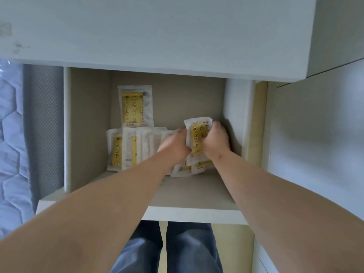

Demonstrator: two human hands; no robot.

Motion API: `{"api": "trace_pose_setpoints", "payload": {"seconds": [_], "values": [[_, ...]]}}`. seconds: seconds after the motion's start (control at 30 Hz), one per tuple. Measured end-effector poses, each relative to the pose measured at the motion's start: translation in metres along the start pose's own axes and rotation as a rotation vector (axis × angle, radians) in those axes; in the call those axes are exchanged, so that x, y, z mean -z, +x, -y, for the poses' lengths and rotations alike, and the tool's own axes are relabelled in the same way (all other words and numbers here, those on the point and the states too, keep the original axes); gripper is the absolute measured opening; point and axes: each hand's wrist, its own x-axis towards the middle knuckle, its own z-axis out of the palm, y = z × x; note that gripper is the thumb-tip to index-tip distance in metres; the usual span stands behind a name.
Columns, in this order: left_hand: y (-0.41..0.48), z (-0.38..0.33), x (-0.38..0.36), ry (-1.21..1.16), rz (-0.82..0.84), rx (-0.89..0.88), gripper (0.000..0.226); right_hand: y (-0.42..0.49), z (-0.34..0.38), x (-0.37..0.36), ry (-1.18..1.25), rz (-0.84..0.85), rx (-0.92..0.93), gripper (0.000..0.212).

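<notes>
yellow packet (198,134) is gripped upright by curled left hand (174,146) and right hand (216,141) near the right back corner of the shelf (193,194), likely to join the standing row (126,148).

shelf (197,196) | standing row of packets (128,148) left-centre | one packet (135,106) upright behind | flat packets (185,170) front right

I have two grips in here, left grip (174,146) and right grip (217,140), and one held packet (198,134) between them. One back packet (136,106) stands alone. The row of packets (126,150) counts at least five; overlap hides the exact number. At least two lying packets (185,170) show below my wrists. One shelf (197,194) carries them all.
</notes>
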Motion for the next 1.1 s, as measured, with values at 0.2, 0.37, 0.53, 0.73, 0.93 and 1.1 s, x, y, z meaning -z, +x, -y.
{"api": "trace_pose_setpoints", "payload": {"seconds": [0.2,0.37,0.53,0.73,0.93,1.1], "values": [[0.001,0.010,0.011,0.531,-0.141,-0.206,0.047,-0.008,0.006,0.003,-0.468,0.117,0.286,0.079],[0.013,0.022,0.022,0.654,-0.083,-0.173,0.074,0.006,0.005,0.003,-0.718,0.200,0.330,0.069],[0.016,0.026,0.014,0.695,0.007,-0.154,0.079,0.002,0.000,-0.001,-0.734,0.275,0.303,0.067],[0.014,0.025,0.019,0.643,0.020,-0.181,0.060,-0.005,-0.004,-0.005,-0.710,0.293,0.235,0.061],[0.010,0.043,0.030,0.640,-0.026,-0.144,0.046,-0.009,-0.012,-0.020,-0.516,0.249,0.116,0.065],[0.005,0.044,0.023,0.658,0.053,-0.195,0.077,-0.015,-0.020,-0.021,-0.583,0.224,0.280,0.068]]}}
